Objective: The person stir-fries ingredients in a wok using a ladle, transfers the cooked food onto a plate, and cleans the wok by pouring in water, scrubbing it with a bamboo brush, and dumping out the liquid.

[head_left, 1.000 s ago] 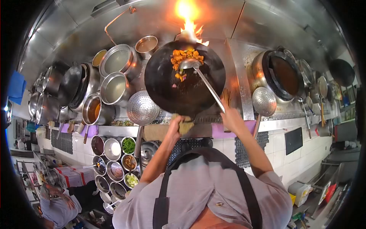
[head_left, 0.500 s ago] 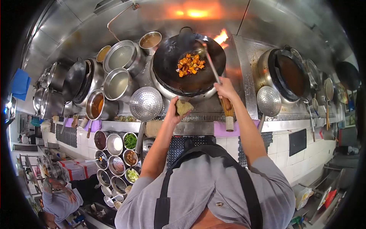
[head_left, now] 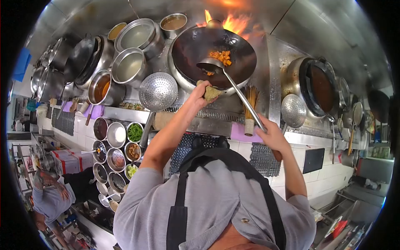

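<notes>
My left hand (head_left: 199, 96) is closed on a folded, greenish-yellow cloth (head_left: 212, 92), pressed at the near rim of a large black wok (head_left: 187, 52). My right hand (head_left: 271, 134) grips the handle of a long metal ladle (head_left: 239, 91), whose bowl is down inside the wok. Orange-brown diced food (head_left: 221, 56) lies beyond the ladle bowl, with a few pieces showing just below it. Tall flames (head_left: 235, 24) rise behind the wok's far rim. Beside the ladle handle stands a bamboo wok brush (head_left: 251, 102).
Pots of liquid (head_left: 129, 66) and a perforated strainer (head_left: 158, 91) sit left of the wok. Several ingredient bowls (head_left: 116, 134) stand lower left. To the right are another strainer (head_left: 293, 111) and a second wok (head_left: 321, 87). Another person (head_left: 52, 198) is at far lower left.
My right hand has drawn back toward me and to the right, with the ladle bowl lower in the wok. The wok appears tilted, its food bunched farther back, and the flames have grown.
</notes>
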Motion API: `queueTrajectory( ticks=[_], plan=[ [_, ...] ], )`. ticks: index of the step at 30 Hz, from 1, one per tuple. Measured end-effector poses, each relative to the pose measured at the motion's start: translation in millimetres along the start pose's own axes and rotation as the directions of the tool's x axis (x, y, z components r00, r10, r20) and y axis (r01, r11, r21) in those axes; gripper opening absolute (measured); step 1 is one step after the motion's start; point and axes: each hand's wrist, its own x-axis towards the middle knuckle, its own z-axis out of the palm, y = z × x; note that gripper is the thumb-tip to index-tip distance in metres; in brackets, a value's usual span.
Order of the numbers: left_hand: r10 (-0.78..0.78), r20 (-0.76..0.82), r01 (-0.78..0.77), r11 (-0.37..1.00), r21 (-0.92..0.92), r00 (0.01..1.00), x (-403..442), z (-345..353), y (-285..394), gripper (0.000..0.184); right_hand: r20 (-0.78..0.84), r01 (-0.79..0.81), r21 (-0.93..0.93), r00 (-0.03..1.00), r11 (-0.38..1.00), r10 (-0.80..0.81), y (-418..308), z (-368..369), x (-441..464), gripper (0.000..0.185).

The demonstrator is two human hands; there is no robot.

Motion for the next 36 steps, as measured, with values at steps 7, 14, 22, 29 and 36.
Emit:
queueTrajectory(
  ticks=[7, 14, 22, 29, 36],
  plan=[
    [0.117, 0.128, -0.117, 0.993, -0.006, 0.985, -1, -35, -34, 0.025, -0.016, -0.28, -0.271, 0.958, 0.921, 0.287, 9, 24, 50, 0.061],
    [0.205, 0.104, -0.204, 0.979, -0.021, 0.973, -44, -63, -76, 0.033, -0.085, -0.172, -0.177, 0.984, 0.969, 0.159, 1, 29, 33, 0.062],
    [0.02, 0.066, -0.019, 0.999, -0.028, 0.998, -41, -4, -16, 0.022, 0.07, -0.018, -0.301, 0.997, 0.953, 0.041, -21, 1, 32, 0.057],
    [0.161, 0.106, -0.165, 0.986, 0.023, 0.981, -40, -78, -84, 0.03, -0.147, -0.152, -0.297, 0.983, 0.943, 0.112, 3, 40, 61, 0.062],
    [0.072, 0.133, -0.069, 0.997, -0.031, 0.988, -29, -41, -20, 0.026, -0.122, -0.247, -0.134, 0.965, 0.96, 0.232, -32, 45, 22, 0.059]
  ],
)
